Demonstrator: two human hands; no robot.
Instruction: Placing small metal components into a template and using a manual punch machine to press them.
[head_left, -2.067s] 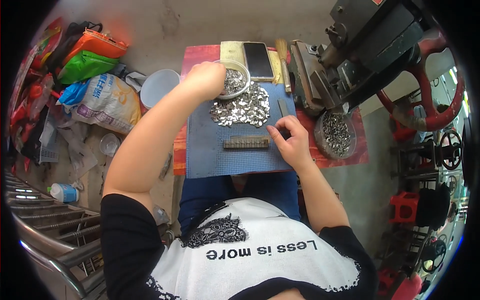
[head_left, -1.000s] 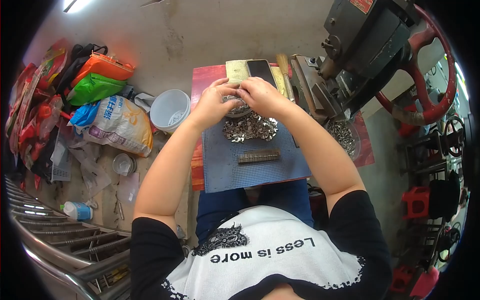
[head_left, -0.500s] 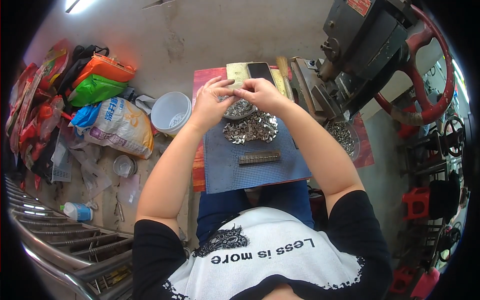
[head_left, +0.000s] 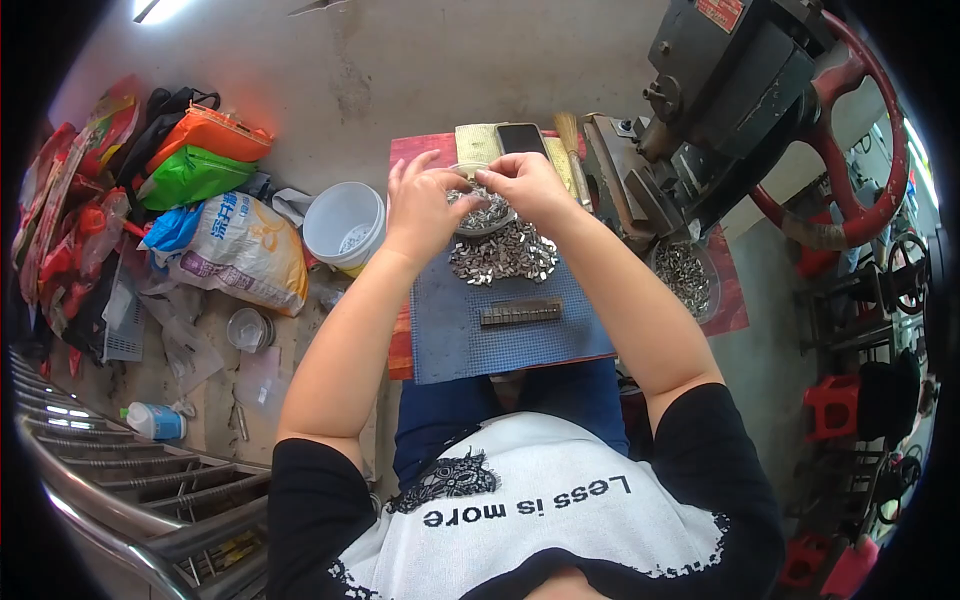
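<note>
Over a bowl of small shiny metal pieces (head_left: 488,216), my two hands face each other with their fingertips close. My left hand (head_left: 424,208) is open, its thumb and index finger apart and the other fingers spread. Thumb and index finger of my right hand (head_left: 532,188) are pinched together; whatever is between them is too small to make out. Just below the bowl lies a loose heap of small metal pieces (head_left: 505,256) on a blue textured mat (head_left: 450,340). Closer to me, a narrow metal block of joined segments (head_left: 521,312) rests on the mat.
A phone (head_left: 519,141) and a brush (head_left: 569,138) lie at the back of the red table (head_left: 400,365). On the right stand a dark press (head_left: 735,95) with a red wheel and a tub of metal pieces (head_left: 684,278). A white bucket (head_left: 343,215) and bags (head_left: 235,250) are at left.
My fingertips, together before, have parted slightly. My left thumb and index finger have opened, and my right hand has shifted a little away from the left.
</note>
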